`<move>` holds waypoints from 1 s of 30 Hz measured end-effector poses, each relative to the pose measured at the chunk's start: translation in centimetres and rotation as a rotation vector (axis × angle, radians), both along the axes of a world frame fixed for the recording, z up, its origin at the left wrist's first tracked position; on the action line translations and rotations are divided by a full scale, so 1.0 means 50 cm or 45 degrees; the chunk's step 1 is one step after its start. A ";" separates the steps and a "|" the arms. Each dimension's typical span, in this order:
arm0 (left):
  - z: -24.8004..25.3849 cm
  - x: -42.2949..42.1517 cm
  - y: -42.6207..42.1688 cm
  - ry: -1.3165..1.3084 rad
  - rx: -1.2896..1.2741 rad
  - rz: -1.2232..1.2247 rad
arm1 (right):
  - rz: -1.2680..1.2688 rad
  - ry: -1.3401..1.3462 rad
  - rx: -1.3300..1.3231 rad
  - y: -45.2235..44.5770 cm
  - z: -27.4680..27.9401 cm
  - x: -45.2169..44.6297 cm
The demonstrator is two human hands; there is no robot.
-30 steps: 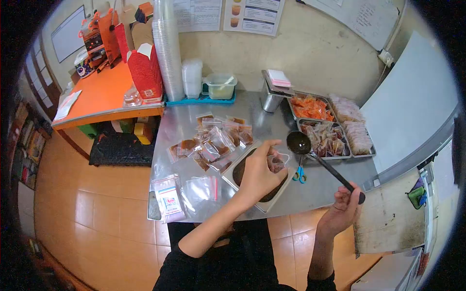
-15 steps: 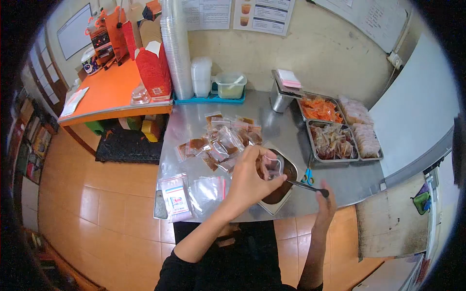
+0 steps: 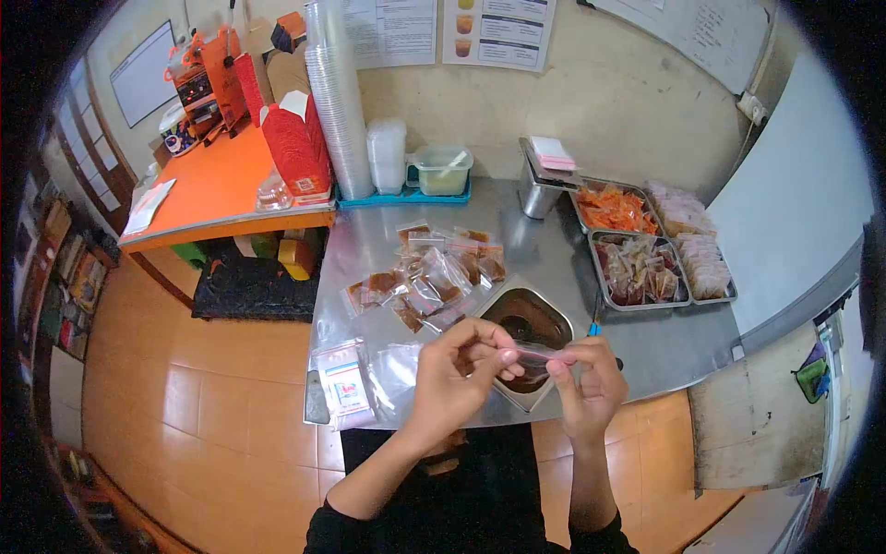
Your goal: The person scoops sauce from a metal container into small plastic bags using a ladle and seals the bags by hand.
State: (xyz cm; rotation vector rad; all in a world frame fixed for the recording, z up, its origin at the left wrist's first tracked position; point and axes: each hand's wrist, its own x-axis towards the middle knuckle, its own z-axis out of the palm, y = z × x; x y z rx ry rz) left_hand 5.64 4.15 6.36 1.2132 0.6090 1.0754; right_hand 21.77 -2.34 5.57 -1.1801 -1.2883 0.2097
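My left hand (image 3: 457, 365) and my right hand (image 3: 591, 383) pinch a small clear zip bag (image 3: 540, 353) between them, one at each end of its pink strip. What the bag holds is hidden by my fingers. Just beyond it, a metal pan (image 3: 568, 334) contains brown sauce (image 3: 528, 312). A dark spoon-handle end (image 3: 619, 364) peeks out behind my right hand. Left of my left hand lie flat clear bags (image 3: 392, 369) and a packet of zip bags (image 3: 344, 386). Farther back is a pile of bags filled with brown sauce (image 3: 434, 272).
Blue-handled scissors (image 3: 595, 330) lie right of the pan. Metal trays of orange packets (image 3: 616, 210) and dark packets (image 3: 637, 268) stand at the right, beside more stacked bags (image 3: 703, 266). Stacked cups (image 3: 337, 111) and a plastic tub (image 3: 443, 171) stand at the back.
My right hand has let go of the spoon and moved left to the bag's strip. My left hand has lowered the bag, whose mouth was held open and is now drawn flat.
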 end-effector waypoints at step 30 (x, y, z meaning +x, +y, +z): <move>-0.009 -0.068 0.184 0.011 0.144 0.316 | 0.213 -0.325 -0.305 0.020 -0.020 -0.085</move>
